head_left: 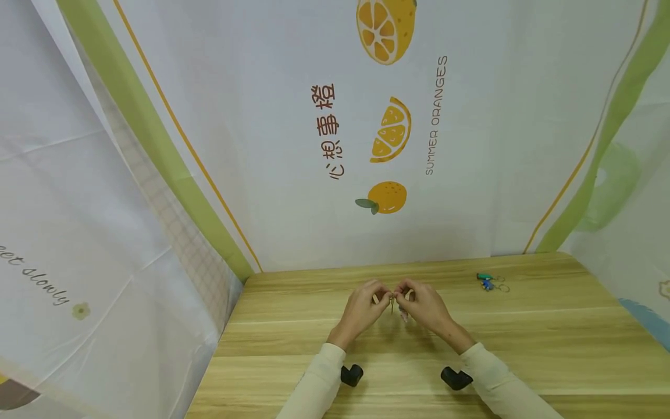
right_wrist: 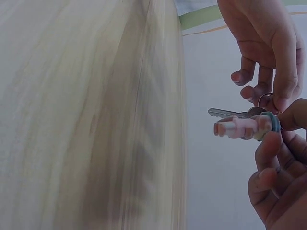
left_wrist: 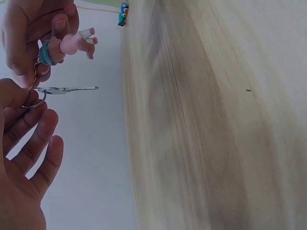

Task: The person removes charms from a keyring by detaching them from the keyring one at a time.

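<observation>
My left hand and right hand meet fingertip to fingertip above the wooden table. In the left wrist view, my left thumb and finger pinch a metal key ring, the other fingers spread loosely. A silver key hangs from that ring, its blade pointing down toward the table. My right fingers pinch a keychain by its gold chain, close against the ring. From the chain dangles a small pink figurine with a teal collar. Fingertips partly hide where chain and ring meet.
Two more keychains, a green one and a blue one, lie with their rings at the table's back right. Black angular pieces show beside both sleeves. A printed white cloth hangs behind the wooden table.
</observation>
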A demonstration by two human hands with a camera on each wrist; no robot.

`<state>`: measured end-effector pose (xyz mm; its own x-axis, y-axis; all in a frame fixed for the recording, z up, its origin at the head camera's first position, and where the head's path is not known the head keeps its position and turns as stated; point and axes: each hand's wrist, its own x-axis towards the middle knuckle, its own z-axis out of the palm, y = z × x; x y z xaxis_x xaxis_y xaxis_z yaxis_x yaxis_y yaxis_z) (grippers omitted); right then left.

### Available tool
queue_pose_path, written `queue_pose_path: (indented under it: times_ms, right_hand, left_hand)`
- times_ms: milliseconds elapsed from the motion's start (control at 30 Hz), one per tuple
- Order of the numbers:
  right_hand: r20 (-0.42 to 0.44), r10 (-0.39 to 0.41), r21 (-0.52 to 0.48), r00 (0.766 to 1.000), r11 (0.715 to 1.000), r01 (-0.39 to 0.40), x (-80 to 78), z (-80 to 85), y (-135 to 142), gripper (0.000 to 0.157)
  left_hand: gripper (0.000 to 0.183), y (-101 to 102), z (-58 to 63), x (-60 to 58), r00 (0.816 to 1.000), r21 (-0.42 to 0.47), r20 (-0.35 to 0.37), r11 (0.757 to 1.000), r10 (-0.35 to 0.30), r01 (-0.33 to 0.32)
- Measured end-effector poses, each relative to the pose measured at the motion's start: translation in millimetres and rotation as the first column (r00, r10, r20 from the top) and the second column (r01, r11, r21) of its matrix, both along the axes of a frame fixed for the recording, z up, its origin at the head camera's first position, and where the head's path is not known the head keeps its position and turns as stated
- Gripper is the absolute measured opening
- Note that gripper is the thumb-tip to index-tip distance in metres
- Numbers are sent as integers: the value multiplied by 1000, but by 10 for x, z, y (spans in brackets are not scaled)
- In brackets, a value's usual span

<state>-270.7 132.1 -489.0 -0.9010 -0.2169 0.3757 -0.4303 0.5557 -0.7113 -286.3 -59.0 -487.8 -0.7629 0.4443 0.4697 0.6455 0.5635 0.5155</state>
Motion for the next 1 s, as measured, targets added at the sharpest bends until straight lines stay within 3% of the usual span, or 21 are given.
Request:
queue_pose_path:
  times_ms: [567,1000]
  right_hand:
    - [94,-3,-24,996,1000,5,-6,-31,14,10]
    - [73,-15,-52,997,998,19,-24,-19,23,4]
  left_hand:
    - [14,-13,-14,2,998,36,-59,999,-19,21]
    - [12,-21,-11,-3,1000,29,11,1000,8,-8]
